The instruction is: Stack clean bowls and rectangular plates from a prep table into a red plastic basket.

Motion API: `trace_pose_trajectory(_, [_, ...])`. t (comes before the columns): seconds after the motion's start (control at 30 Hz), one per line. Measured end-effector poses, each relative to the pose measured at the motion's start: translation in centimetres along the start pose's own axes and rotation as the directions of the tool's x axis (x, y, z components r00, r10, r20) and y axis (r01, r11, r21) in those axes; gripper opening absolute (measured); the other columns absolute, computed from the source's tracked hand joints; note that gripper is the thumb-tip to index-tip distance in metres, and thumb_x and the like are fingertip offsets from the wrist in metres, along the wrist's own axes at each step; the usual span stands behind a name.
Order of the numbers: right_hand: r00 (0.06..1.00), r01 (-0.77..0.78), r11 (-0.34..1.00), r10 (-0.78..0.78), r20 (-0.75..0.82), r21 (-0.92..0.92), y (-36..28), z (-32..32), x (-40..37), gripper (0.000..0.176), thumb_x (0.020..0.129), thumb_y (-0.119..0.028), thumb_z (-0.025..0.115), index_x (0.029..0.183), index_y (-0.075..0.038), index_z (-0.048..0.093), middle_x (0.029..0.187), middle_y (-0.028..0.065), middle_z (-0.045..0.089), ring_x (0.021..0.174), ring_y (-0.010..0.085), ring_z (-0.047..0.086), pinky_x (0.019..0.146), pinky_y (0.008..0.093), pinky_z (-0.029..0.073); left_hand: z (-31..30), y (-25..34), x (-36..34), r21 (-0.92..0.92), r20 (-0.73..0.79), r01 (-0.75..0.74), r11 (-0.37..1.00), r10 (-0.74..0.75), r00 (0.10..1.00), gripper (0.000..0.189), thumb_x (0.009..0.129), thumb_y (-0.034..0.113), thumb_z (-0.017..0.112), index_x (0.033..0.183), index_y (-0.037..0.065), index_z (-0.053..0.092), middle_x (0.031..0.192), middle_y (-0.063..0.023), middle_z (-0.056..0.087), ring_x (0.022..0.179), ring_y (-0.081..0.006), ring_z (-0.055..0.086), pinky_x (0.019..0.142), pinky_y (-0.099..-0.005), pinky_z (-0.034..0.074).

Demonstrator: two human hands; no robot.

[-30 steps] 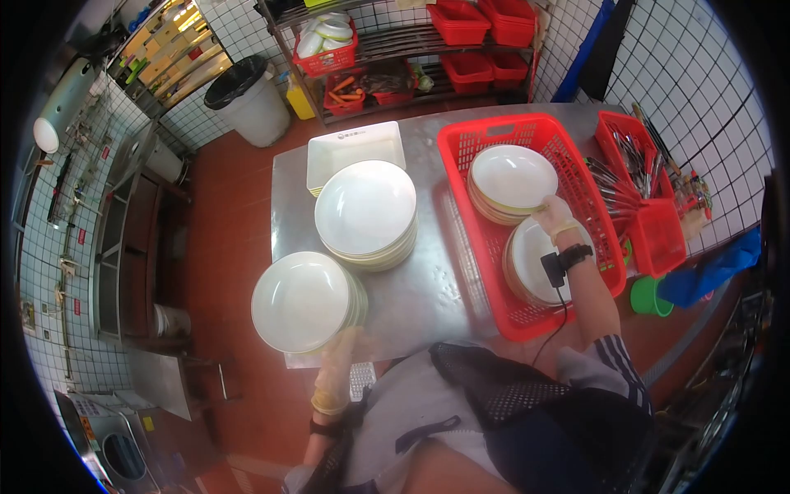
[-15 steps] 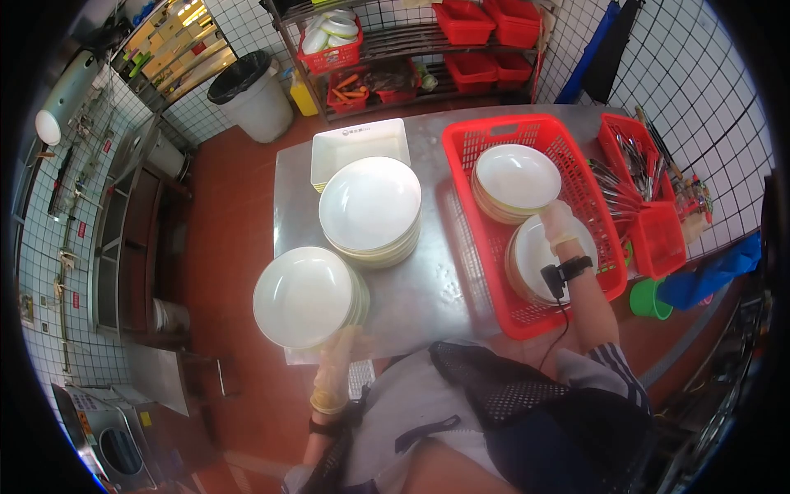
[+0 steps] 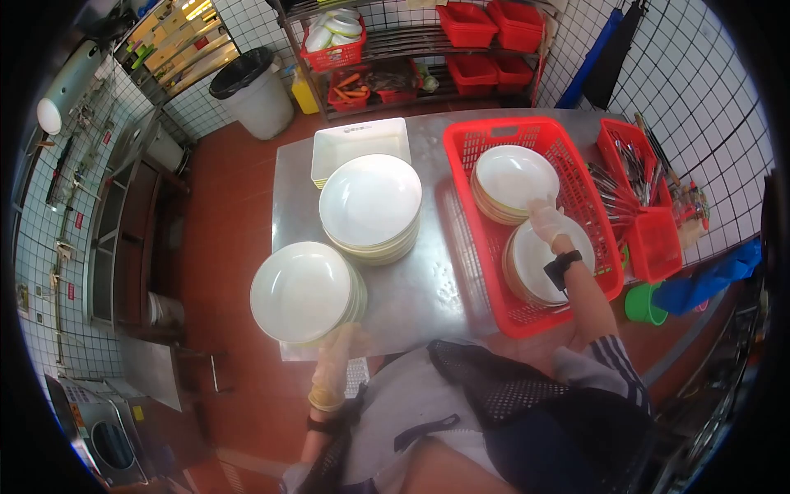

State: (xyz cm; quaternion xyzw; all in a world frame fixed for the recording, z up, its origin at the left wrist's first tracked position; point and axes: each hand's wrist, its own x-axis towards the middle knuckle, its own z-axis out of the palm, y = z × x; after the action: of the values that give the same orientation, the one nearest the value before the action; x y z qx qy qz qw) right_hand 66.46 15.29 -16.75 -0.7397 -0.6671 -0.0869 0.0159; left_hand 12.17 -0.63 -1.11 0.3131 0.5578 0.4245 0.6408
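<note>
Two tall stacks of white round plates stand on the table's left part: a front stack and a stack behind it. My left hand, in a pale glove, is at the near edge of the front stack, fingers stretched along its side. Two more plate stacks sit in a red plastic basket: a far stack and a near stack. My right hand, also gloved, lies over the near stack, its extended fingers at the far stack's front rim. Its fingertips are blurred.
White rectangular trays are stacked at the back of the metal table. Right of the basket, a red bin of utensils adjoins a smaller red container. A green bucket stands below. Shelving lines the back.
My right hand has shifted slightly left and away from me, toward the far stack's rim in the basket. My left hand stays by the front stack. The view has moved slightly.
</note>
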Motion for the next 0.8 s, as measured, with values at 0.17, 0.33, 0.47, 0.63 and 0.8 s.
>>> trace_pose_trajectory(0.17, [0.975,0.015,0.986,-0.051,0.216,0.163,-0.6,-1.6,1.1,0.026,0.095,-0.027,0.046,0.104,-0.011,0.065,0.115,0.0167,0.065,0.107,0.0411,0.061,0.088,0.0546,0.048,-1.2,0.3,0.1,0.048,0.021,-0.013,0.999,0.012,1.000,0.029,0.105,0.024,0.054,0.119,0.000,0.062,0.099,-0.0065,0.066,0.091,-0.0145,0.062,0.083,-0.0281,0.050])
trace_pose_trajectory(0.33, [0.992,0.060,0.960,-0.088,0.091,0.272,-1.1,-0.6,1.1,0.023,0.090,-0.024,0.049,0.090,-0.009,0.067,0.099,0.0215,0.066,0.100,0.0410,0.063,0.083,0.0547,0.047,-1.0,0.9,-1.1,0.111,-0.126,-0.330,0.937,0.343,0.931,0.029,0.104,0.026,0.055,0.116,0.001,0.064,0.096,-0.0051,0.065,0.088,-0.0139,0.061,0.082,-0.0288,0.049])
trace_pose_trajectory(0.47, [0.995,-0.069,0.922,0.036,0.093,0.381,-2.3,-4.1,1.1,0.026,0.093,-0.023,0.047,0.094,-0.006,0.067,0.103,0.0231,0.066,0.098,0.0417,0.063,0.083,0.0517,0.048,-2.6,2.5,-0.2,0.169,-0.281,-0.157,0.973,0.201,0.938,0.029,0.103,0.025,0.056,0.116,0.000,0.065,0.097,-0.0054,0.067,0.090,-0.0147,0.061,0.082,-0.0307,0.049])
trace_pose_trajectory(0.63, [0.986,0.020,0.796,0.086,-0.145,0.605,-4.2,-8.2,-2.3,0.025,0.098,-0.023,0.047,0.099,-0.003,0.062,0.087,0.0207,0.060,0.085,0.0408,0.060,0.082,0.0483,0.048,-8.9,-0.6,3.1,0.768,-0.088,-0.422,0.481,0.733,0.675,0.012,0.093,0.013,0.065,0.097,0.001,0.066,0.093,-0.0115,0.067,0.082,-0.0240,0.062,0.077,-0.0356,0.051])
trace_pose_trajectory(0.8, [0.969,-0.167,0.092,0.201,0.146,0.982,-9.3,-13.5,-5.8,0.025,0.105,-0.029,0.048,0.109,-0.006,0.058,0.073,0.0003,0.059,0.062,0.0133,0.054,0.066,0.0266,0.047,-11.8,-0.5,6.3,0.869,0.383,-0.450,-0.208,0.858,0.342,0.018,0.078,0.000,0.072,0.070,0.004,0.057,0.072,-0.0112,0.060,0.067,-0.0304,0.059,0.064,-0.0401,0.051])
